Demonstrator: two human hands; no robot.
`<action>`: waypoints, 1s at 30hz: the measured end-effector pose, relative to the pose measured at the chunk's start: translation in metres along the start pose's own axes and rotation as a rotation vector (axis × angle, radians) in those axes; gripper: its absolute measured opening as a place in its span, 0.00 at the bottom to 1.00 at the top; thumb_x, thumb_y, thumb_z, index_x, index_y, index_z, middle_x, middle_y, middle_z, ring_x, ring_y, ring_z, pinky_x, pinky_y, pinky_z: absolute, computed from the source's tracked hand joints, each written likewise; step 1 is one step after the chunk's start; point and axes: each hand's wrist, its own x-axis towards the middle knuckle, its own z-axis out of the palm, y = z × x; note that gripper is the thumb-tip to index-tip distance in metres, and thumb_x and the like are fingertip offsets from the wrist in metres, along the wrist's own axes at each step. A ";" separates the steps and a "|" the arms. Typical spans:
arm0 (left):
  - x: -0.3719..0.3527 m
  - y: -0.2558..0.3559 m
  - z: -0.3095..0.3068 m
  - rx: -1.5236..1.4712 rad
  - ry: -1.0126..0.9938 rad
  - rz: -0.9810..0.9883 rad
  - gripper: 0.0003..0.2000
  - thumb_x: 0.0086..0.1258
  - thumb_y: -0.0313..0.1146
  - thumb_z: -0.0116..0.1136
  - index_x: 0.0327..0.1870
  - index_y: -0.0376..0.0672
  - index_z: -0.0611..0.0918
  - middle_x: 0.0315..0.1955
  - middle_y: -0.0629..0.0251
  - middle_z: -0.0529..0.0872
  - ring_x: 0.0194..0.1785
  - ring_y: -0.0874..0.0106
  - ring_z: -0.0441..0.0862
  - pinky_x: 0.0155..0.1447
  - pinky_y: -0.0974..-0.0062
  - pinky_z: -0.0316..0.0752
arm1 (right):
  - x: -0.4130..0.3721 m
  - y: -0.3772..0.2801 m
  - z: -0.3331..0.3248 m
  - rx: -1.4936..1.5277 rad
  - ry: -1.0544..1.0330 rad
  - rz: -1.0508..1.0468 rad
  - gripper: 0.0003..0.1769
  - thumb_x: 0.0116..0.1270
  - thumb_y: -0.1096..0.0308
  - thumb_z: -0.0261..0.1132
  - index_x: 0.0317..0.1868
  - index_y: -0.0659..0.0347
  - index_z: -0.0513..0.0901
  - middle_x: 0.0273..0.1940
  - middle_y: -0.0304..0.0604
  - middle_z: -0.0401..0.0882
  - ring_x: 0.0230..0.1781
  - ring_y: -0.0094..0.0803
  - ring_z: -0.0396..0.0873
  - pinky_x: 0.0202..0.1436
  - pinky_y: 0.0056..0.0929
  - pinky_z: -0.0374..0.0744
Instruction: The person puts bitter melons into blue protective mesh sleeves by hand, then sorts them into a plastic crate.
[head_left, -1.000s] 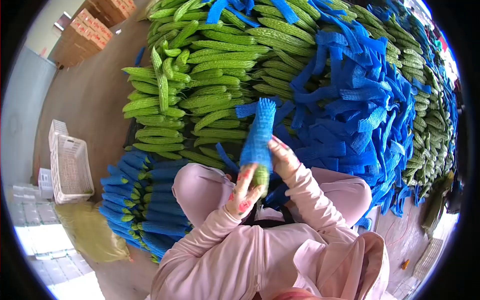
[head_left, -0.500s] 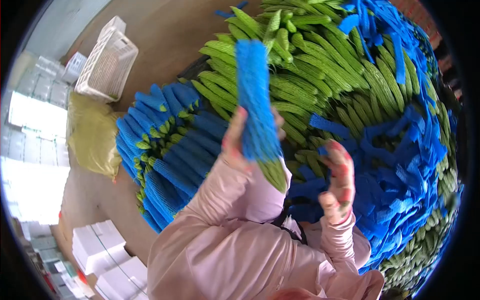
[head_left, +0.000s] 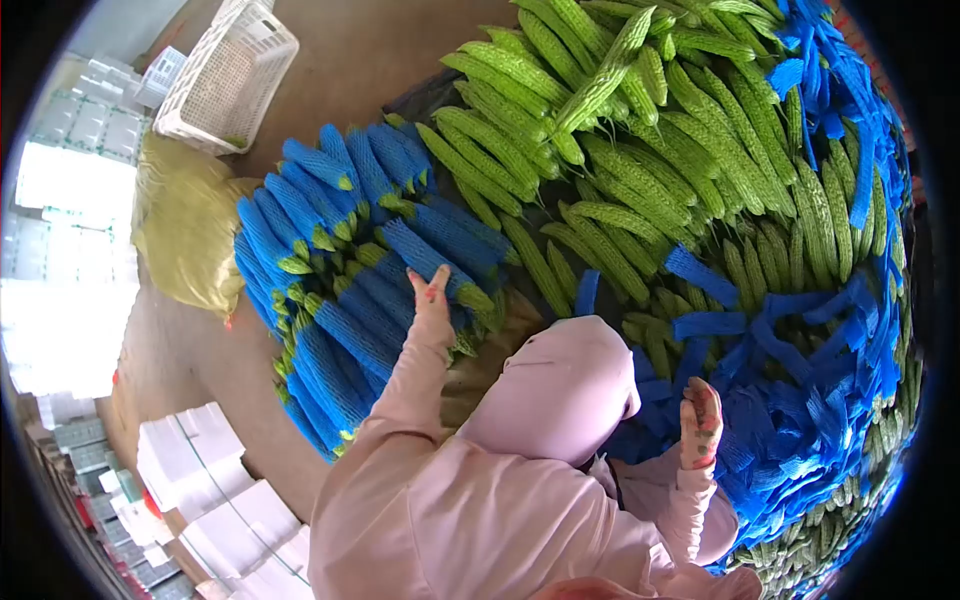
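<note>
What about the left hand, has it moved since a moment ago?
Yes. The left hand has gone leftwards from above the knee out to the stack of blue-netted gourds, touching it.

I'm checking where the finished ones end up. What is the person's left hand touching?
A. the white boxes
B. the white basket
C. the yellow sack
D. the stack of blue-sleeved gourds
D: the left hand reaches out with its fingers on the stack of blue-sleeved gourds, well clear of the white basket, the yellow sack and the white boxes.
</note>
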 end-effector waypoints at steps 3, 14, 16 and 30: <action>0.014 -0.036 0.000 0.351 0.128 0.035 0.46 0.57 0.38 0.67 0.74 0.46 0.50 0.63 0.46 0.68 0.65 0.54 0.68 0.67 0.68 0.62 | 0.006 -0.015 0.009 -0.130 -0.078 -0.029 0.21 0.57 0.80 0.60 0.54 0.66 0.76 0.49 0.46 0.76 0.46 0.33 0.78 0.51 0.28 0.76; -0.001 -0.018 0.024 0.797 0.212 0.697 0.29 0.60 0.32 0.61 0.64 0.35 0.67 0.58 0.44 0.70 0.63 0.50 0.66 0.67 0.62 0.61 | 0.033 0.088 0.053 -0.480 -0.265 -0.009 0.23 0.58 0.62 0.66 0.54 0.57 0.76 0.50 0.51 0.77 0.51 0.48 0.76 0.54 0.38 0.76; -0.024 -0.001 0.038 0.760 0.043 0.816 0.25 0.62 0.27 0.58 0.62 0.36 0.70 0.59 0.47 0.70 0.62 0.54 0.68 0.65 0.63 0.65 | 0.039 0.115 0.084 -0.531 -0.366 0.051 0.26 0.58 0.57 0.65 0.57 0.56 0.75 0.52 0.52 0.76 0.54 0.50 0.74 0.58 0.39 0.73; -0.054 -0.014 0.120 0.456 -0.845 0.324 0.20 0.71 0.34 0.53 0.61 0.36 0.72 0.54 0.55 0.78 0.57 0.68 0.75 0.62 0.74 0.69 | 0.138 0.089 0.188 0.398 -0.325 0.348 0.14 0.62 0.59 0.68 0.34 0.63 0.79 0.25 0.33 0.73 0.28 0.20 0.67 0.33 0.25 0.69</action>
